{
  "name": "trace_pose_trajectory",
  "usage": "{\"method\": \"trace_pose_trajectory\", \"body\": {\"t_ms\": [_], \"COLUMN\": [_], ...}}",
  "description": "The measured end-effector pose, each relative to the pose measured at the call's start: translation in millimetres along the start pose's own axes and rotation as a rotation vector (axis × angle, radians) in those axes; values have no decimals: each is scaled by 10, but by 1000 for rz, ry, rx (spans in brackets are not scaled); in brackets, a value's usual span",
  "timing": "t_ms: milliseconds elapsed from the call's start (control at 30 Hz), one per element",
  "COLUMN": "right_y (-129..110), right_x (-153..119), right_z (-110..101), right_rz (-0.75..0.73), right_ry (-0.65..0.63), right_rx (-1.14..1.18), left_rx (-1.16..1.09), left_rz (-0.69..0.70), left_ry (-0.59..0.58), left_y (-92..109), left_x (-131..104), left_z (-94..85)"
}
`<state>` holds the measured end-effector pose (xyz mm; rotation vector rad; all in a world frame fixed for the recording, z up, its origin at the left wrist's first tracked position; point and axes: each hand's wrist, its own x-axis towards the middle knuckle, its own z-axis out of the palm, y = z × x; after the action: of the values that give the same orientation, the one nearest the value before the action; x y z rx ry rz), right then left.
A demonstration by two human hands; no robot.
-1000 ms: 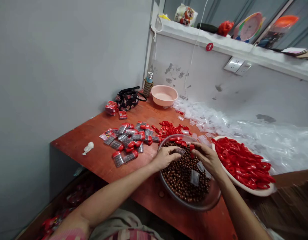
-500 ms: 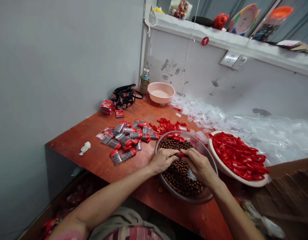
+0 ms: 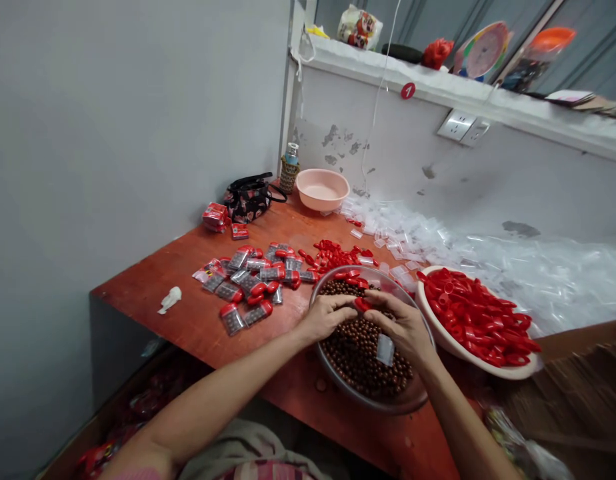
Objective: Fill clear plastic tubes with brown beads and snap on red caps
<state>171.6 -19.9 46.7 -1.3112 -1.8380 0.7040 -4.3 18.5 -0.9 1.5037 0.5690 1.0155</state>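
Note:
A small red plastic cap (image 3: 361, 305) is held between both hands over a bowl of brown beads. My left hand (image 3: 328, 317) pinches its left side, thumb and fingers closed. From the other side, the fingertips and thumb of my right hand (image 3: 399, 325) grip it; part of the cap is hidden by the fingers. Beneath them the round brown beads (image 3: 358, 360) fill much of the large metal bowl (image 3: 333, 382). A clear plastic sleeve (image 3: 385, 350) lies on the beads under my right hand. Several red caps (image 3: 352, 276) rest at the bowl's far edge.
Filled packs with red ends (image 3: 258, 287) lie left of the bowl. A pale basin (image 3: 481, 370) of red parts stands to the right, clear sleeves (image 3: 468, 260) heaped behind. Farther back are loose red caps (image 3: 335, 253), a pink basin (image 3: 322, 202) and a black bag (image 3: 249, 200).
My hands have drawn slightly apart, and more of the red cap shows between the fingertips. The right hand's fingers have spread wider. The clear sleeve on the beads is more exposed.

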Motion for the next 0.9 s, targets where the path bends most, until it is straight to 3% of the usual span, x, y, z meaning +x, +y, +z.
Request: {"method": "trace_pose_trajectory", "body": {"t_ms": [167, 333, 467, 600, 900], "right_y": [204, 310, 184, 122, 122], "right_x": [-152, -150, -41, -18, -46], "right_z": [-32, 27, 69, 157, 446], "right_rz": [240, 334, 447, 579, 606], "right_ry": [76, 128, -84, -279, 46], "right_rx": [530, 753, 800, 990, 1081], "left_rx": [-261, -57, 151, 235, 274], "left_rz": [-72, -18, 103, 112, 139], "left_ry": [51, -5, -31, -7, 30], "left_y": [-9, -1, 17, -10, -57], "left_x": [33, 3, -35, -41, -16], "left_z": [-13, -6, 18, 25, 23]}}
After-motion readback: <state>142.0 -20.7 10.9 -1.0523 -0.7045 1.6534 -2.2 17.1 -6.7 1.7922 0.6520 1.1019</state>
